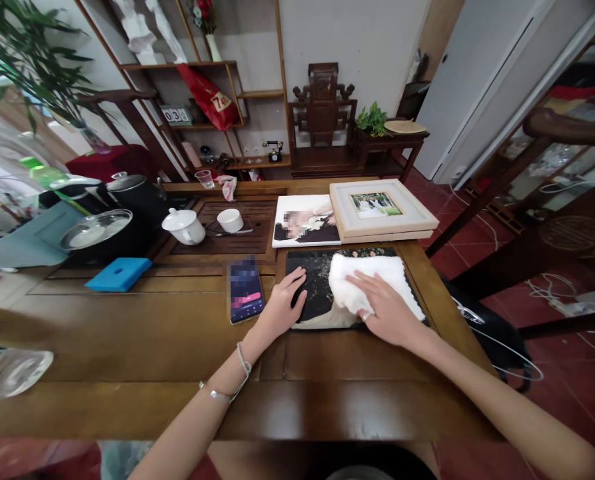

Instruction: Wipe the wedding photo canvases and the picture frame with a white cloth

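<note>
A dark photo panel [317, 287] with a pale, cream-coloured lower part lies flat on the wooden table, close to its right end. On its left side rests my left hand [283, 301], fingers stretched out and thumb apart, holding nothing. My right hand [384, 310], with a ring on it, presses a white cloth [377, 270] down onto the panel's right half. The cloth is bunched at its left and spread flat at its right, and covers much of the picture. Just left of my left hand lies a phone [246, 290] with its screen lit.
Behind the panel lie a white-edged photo print [304, 220] and stacked pale frames [382, 210]. Farther left are a tea tray [212, 243], a lidded white cup [184, 227], a small white bowl [230, 220], a blue block [119, 274] and a glass-lidded pot [97, 230].
</note>
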{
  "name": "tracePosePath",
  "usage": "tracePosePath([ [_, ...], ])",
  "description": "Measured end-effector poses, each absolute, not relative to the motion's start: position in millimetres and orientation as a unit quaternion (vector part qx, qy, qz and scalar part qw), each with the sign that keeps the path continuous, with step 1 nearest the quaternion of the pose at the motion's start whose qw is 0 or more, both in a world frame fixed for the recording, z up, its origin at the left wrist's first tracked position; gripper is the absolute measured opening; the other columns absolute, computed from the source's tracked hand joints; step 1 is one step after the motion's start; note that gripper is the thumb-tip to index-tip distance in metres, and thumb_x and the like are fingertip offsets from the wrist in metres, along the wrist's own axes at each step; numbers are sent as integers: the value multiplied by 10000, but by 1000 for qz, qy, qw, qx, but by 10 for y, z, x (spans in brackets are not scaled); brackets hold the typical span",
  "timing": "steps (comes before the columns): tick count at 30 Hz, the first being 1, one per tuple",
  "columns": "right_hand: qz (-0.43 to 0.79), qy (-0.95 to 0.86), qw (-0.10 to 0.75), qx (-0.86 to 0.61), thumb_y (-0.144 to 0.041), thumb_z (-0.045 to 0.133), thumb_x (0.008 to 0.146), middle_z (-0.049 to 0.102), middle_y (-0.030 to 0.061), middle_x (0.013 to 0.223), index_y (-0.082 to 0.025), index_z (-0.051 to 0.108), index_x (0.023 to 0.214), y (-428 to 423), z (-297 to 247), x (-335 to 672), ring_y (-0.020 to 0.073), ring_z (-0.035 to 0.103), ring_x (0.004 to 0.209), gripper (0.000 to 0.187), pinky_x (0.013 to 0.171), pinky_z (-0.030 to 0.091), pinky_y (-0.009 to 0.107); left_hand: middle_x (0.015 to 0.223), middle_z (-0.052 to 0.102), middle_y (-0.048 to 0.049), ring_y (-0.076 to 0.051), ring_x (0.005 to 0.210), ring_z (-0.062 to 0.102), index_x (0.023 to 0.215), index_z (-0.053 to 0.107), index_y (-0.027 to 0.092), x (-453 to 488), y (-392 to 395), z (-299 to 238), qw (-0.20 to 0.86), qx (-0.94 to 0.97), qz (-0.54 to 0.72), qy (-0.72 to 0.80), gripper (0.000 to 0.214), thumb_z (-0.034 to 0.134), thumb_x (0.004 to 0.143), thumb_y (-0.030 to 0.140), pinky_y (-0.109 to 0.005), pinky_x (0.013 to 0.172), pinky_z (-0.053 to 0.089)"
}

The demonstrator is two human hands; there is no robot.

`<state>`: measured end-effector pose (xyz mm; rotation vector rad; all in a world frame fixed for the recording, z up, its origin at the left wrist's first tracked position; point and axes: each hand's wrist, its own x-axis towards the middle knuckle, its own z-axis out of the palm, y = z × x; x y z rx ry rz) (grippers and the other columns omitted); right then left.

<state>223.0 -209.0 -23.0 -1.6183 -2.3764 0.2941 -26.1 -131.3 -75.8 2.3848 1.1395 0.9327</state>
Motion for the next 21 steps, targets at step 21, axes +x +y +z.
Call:
tracePosePath([
  [21, 159, -824, 142, -525, -209, 426, 855, 435, 160, 1503, -44, 428, 1443, -1299, -185, 1976, 257, 286, 1444, 612, 1200, 132, 485, 1457, 486, -178, -304, 1373, 454, 1352, 503, 171, -281, -1356, -710, 170, 849, 282, 413, 410, 517, 955, 274, -531, 1093, 415],
])
